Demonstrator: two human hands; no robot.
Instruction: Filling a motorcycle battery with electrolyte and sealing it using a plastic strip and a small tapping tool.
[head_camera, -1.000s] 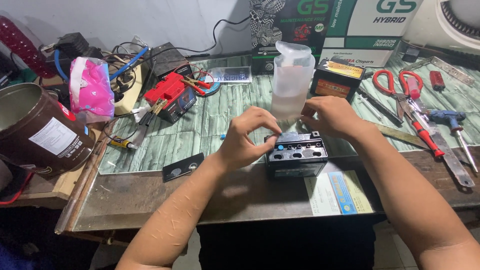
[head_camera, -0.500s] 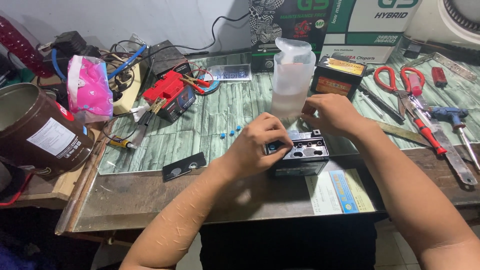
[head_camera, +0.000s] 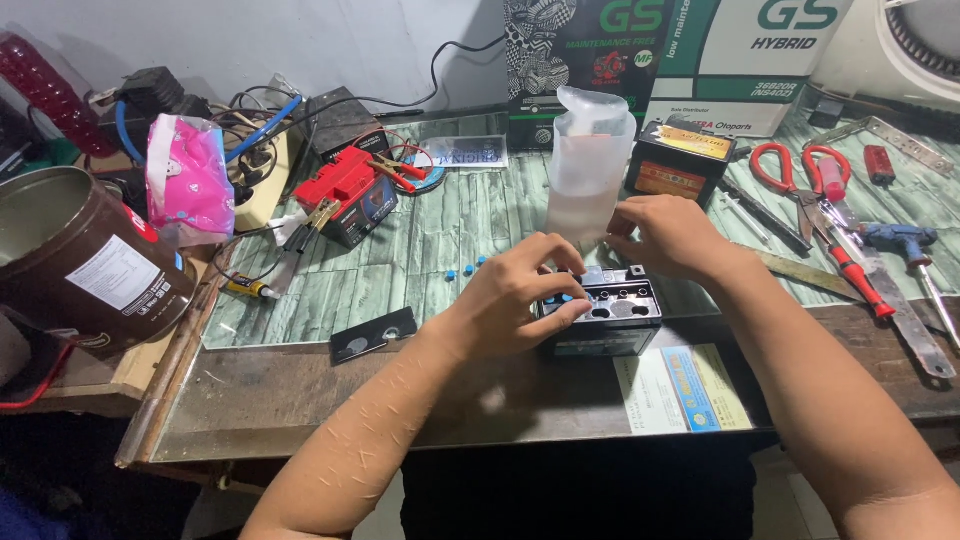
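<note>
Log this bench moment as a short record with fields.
Left hand: fingertips on top of the small black battery
Right hand: at the battery's far edge
Behind battery: translucent plastic bottle, upright
Beside battery: small blue caps loose on the bench
Right side: red-handled scissors, screwdriver
Left side: brown can

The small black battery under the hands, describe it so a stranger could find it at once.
Start at the green-patterned workbench, near its front edge. Both the left hand and right hand rest on the black battery. Unlike the orange-labelled battery behind, its top shows a row of round holes.
</note>
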